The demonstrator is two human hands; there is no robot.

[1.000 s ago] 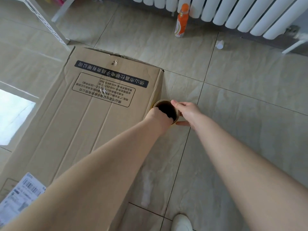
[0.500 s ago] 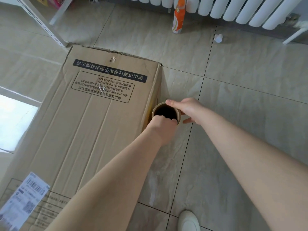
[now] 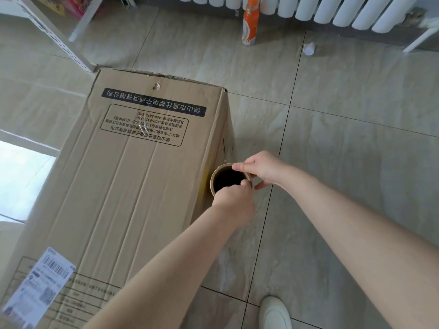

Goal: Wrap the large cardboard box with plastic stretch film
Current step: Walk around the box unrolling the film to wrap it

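Far left, a shipping label (image 3: pixel 35 288) sits on the near corner of the large cardboard box (image 3: pixel 142 186). The box lies on the floor (image 3: pixel 356 162) and fills the left half of the view. No film shows across its top face. The right side wall has a faint sheen, but can't tell if that's wrap.

At that wall, approx mid-length, the stretch film roll (image 3: pixel 215 180) stands upright, touching or just beside the box. Only its open cardboard core end is visible. Left hand (image 3: pixel 234 205) is clamped on the near rim, fingers hooked over it. Right hand (image 3: pixel 263 169) pinches the far rim w/ thumb & forefinger. So both hands are together on the roll.

Step in hand, I'd judge: walking the roll along the side to lay film. To do it well:
- Keep the roll vertical & close to the wall.
- Let it spin btw the hands vs gripping hard.
- Hold even tension so the film lies flat.
- Turn the far corner tight.

White shoe (image 3: pixel 274 312) is near the path, so mind the footing.
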